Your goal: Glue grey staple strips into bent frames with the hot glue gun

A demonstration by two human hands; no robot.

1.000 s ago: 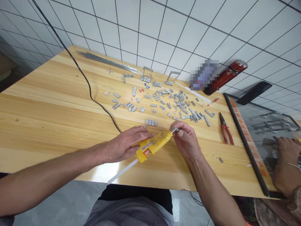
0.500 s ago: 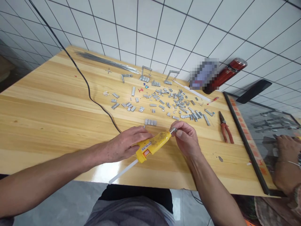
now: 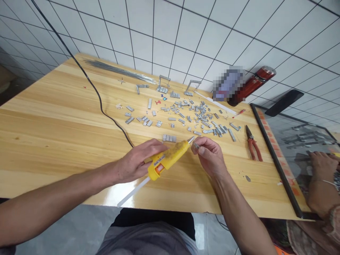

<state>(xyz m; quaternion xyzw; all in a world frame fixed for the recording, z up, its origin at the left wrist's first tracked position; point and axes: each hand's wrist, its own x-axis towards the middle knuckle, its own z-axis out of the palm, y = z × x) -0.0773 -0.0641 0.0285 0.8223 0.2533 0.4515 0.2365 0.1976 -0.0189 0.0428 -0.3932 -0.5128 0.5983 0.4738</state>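
Note:
My left hand (image 3: 140,159) is wrapped round a yellow hot glue gun (image 3: 170,157), its metal nozzle pointing up and to the right. A white glue stick (image 3: 134,191) juts from the gun's rear toward the table's front edge. Between thumb and fingers my right hand (image 3: 211,154) pinches a small grey metal piece (image 3: 196,146), largely hidden by the fingertips. The nozzle is just left of and above that piece, slightly apart from it. A short row of joined grey pieces (image 3: 169,138) lies beyond the gun.
Many grey metal bits (image 3: 202,113) are scattered mid-table. Thin wires (image 3: 119,71) lie at the back. Pliers (image 3: 253,145) rest at right, beside a dark-framed glass panel (image 3: 281,166) with another person's hand (image 3: 322,166) over it. A black cable (image 3: 99,101) crosses the left. A red flask (image 3: 255,85) is near the wall.
The glue gun has shifted left and its nozzle has come up, away from the small piece. My right hand stays nearly where it was, still pinching the piece.

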